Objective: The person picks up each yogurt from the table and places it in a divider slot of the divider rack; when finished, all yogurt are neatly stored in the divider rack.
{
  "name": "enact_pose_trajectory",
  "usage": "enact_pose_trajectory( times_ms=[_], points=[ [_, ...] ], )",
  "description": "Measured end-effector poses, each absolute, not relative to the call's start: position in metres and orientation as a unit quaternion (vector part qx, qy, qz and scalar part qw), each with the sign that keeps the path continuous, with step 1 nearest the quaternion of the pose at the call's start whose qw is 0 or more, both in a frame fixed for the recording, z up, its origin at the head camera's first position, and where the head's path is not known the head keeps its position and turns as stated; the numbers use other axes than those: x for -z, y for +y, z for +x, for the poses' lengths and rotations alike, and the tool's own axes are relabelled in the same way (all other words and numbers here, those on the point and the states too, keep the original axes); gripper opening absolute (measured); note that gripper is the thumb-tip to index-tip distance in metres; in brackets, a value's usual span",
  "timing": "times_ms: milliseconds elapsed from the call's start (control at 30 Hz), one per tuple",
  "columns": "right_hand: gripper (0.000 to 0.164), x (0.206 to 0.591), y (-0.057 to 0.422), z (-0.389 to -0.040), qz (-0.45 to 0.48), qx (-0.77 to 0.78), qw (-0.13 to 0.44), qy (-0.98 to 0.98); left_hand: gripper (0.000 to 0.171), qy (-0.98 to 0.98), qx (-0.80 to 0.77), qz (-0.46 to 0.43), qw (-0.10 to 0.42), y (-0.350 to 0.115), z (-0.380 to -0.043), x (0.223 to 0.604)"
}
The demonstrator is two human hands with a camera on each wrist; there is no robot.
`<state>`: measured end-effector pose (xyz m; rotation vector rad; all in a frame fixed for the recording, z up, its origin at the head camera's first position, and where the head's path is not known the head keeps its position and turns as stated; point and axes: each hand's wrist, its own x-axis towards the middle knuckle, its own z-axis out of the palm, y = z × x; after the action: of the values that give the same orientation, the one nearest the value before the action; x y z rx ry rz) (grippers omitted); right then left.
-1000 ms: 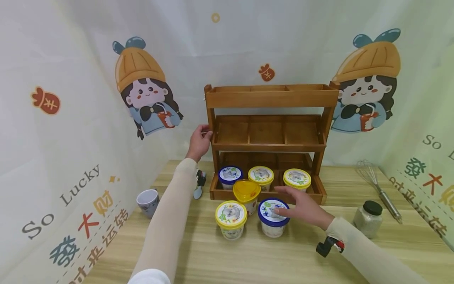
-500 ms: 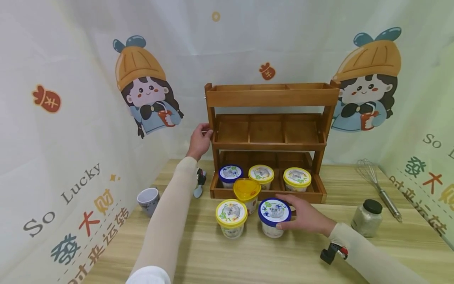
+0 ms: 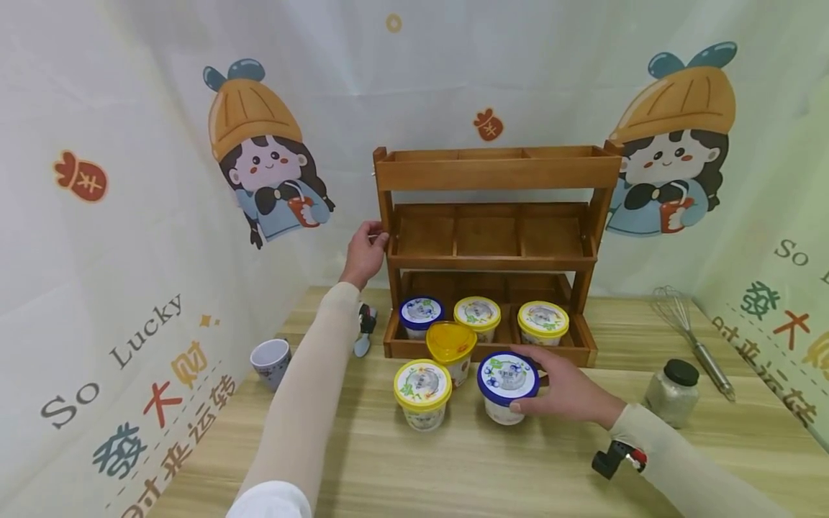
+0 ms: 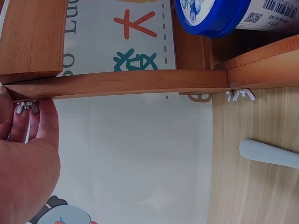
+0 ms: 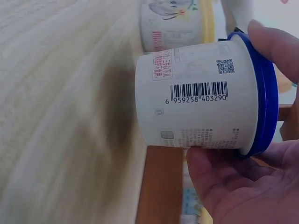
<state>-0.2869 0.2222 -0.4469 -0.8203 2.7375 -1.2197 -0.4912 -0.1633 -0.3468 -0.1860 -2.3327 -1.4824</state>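
My right hand [image 3: 576, 388] grips a blue-lidded paper tub [image 3: 508, 377] by its lid and side, thumb at the near edge and fingers at the far edge. In the right wrist view the tub's barcode side [image 5: 198, 112] faces the camera, and its base is close over the table with a shadow beside it. Up at the left, my left hand [image 3: 364, 255] holds the left post of a wooden three-tier rack [image 3: 499, 173]. The left wrist view has its fingers around a wing nut [image 4: 27, 107] on that post [image 4: 135, 84].
A yellow-lidded tub [image 3: 423, 388] and a cup with an amber lid [image 3: 451, 342] stand before the rack. Three tubs, one blue-lidded [image 3: 422, 314], sit in its bottom tier. A mug [image 3: 270, 363] and spoon [image 3: 363, 346] lie left; a jar [image 3: 673, 396] and whisk [image 3: 702, 352] right.
My right hand has closed its fingers on the blue-lidded tub, which has shifted slightly up and to the right. My left hand stays on the rack's post.
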Motion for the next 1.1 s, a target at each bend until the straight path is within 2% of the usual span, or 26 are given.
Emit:
enact_pose_trajectory(
  times_ms=[233,800,1100],
  points=[
    [0.1,0.423,0.226,-0.285,-0.23,0.381,0.016,0.895,0.039,-0.83,0.523,-0.065,0.184,-0.163,-0.491,0.347],
    [0.095,0.377,0.237,-0.289,-0.249,0.389,-0.051,0.886,0.039,-0.831,0.521,-0.061,0.184,-0.164,-0.492,0.345],
    [0.095,0.35,0.246,-0.304,-0.236,0.382,-0.081,0.89,0.038,-0.833,0.519,-0.062,0.182,-0.163,-0.495,0.347]
  ],
)
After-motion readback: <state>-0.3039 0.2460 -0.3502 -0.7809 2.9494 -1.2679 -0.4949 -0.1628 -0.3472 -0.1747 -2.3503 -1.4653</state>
